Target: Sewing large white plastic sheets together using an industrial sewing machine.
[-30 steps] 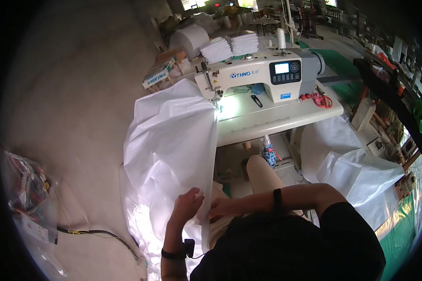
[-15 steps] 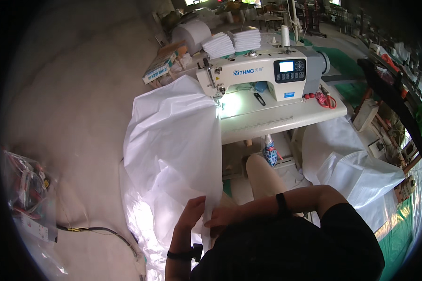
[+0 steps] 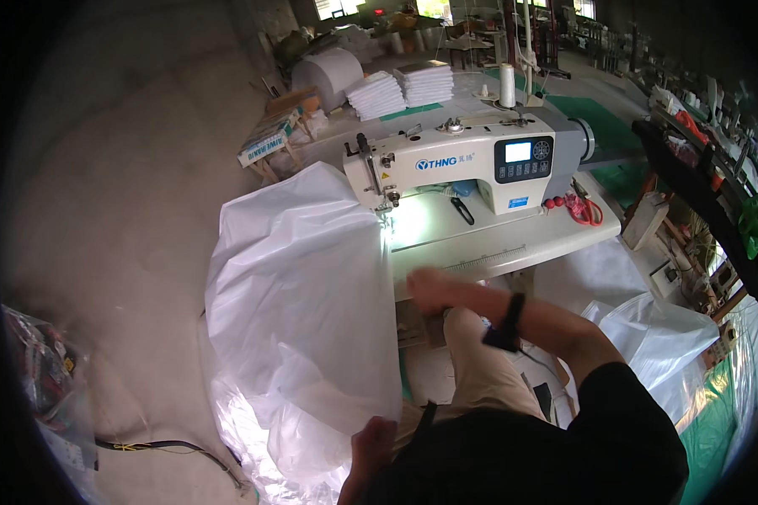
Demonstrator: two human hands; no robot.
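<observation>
A large sheet of white plastic-like fabric [image 3: 303,311] hangs from the sewing machine [image 3: 472,164], its upper corner under the lit needle area. My left hand [image 3: 374,439] is closed on the sheet's right edge, low in the view by my lap. My right hand [image 3: 430,289] is off the sheet, just at the front edge of the machine bed [image 3: 514,244]; motion smears its fingers. A dark band is on my right wrist.
Black thread snips [image 3: 462,211] lie on the bed, and red-handled scissors [image 3: 588,212] at its right end. Folded white stacks [image 3: 400,91] and a white roll [image 3: 328,76] stand behind. More white sheeting [image 3: 648,328] hangs at right; a plastic bag [image 3: 50,370] is at far left.
My right hand has let go of the sheet's edge and moved up and right toward the machine bed. My left hand has shifted lower and slightly right. The whole view has tilted a little.
</observation>
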